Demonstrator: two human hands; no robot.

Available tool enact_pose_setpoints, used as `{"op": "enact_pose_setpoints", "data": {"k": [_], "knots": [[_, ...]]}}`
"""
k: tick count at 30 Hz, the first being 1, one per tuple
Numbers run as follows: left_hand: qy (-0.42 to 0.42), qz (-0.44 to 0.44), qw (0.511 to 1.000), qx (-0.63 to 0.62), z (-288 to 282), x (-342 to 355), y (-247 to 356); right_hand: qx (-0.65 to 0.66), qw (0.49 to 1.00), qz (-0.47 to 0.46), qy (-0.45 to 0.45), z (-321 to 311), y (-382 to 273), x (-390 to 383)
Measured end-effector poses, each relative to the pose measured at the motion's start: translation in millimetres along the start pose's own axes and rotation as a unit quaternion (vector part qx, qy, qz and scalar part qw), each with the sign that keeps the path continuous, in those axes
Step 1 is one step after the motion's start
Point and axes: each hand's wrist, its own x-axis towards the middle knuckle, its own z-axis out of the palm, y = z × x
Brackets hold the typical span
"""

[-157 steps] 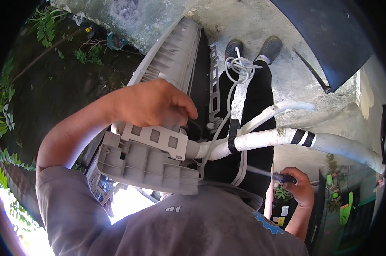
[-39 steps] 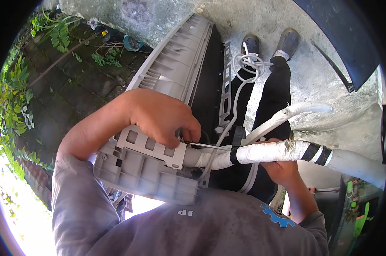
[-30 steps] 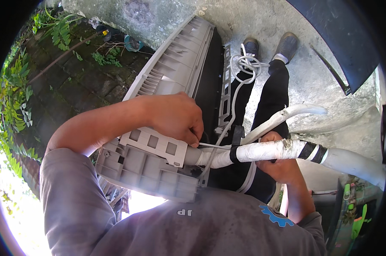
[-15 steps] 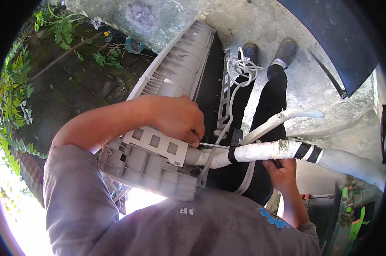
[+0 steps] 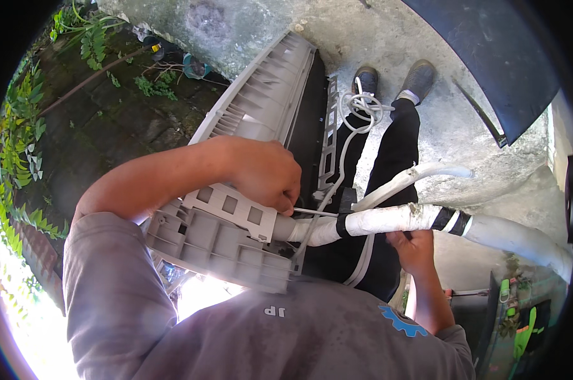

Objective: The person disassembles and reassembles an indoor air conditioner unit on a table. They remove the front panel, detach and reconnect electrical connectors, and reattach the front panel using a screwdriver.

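My left hand [image 5: 266,174] is closed at the edge of a long grey plastic housing [image 5: 261,101], which looks like an air conditioner's indoor unit. A thin pale strip [image 5: 317,212] runs from its fingertips toward a black band on a pipe bundle [image 5: 387,220]. White tape wraps this bundle, with black tape bands farther right. From below, my right hand [image 5: 415,250] grips the bundle; some of its fingers are hidden behind it. A white cable [image 5: 342,161] crosses the bundle beside the housing, its far end coiled in a loose knot.
A curved white insulated hose [image 5: 419,180] rises beside the bundle. Beyond stand two legs in black trousers and dark shoes [image 5: 418,79] on the concrete floor [image 5: 476,136]. A large dark panel [image 5: 495,57] is at the upper right. Green plants [image 5: 24,152] grow on the left.
The whole view has shifted slightly, and the bundle and floor appear a little farther left. Both hands keep nearly the same places on the things they hold.
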Motion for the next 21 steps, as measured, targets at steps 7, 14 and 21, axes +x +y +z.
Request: {"op": "enact_pose_setpoints", "data": {"k": [7, 14, 21], "knots": [[-0.016, -0.03, 0.999, -0.025, -2, -2, 7, 0.003, 0.999, 0.046, -0.007, 1, -3, -7], [-0.037, -0.02, 0.999, -0.01, -6, -1, 6, 0.209, 0.924, 0.317, -0.053, 2, -13, 1], [0.0, 0.004, 1.0, -0.004, 0, -1, -1, -0.193, 0.958, -0.2, 0.065, 5, -12, 12]]}}
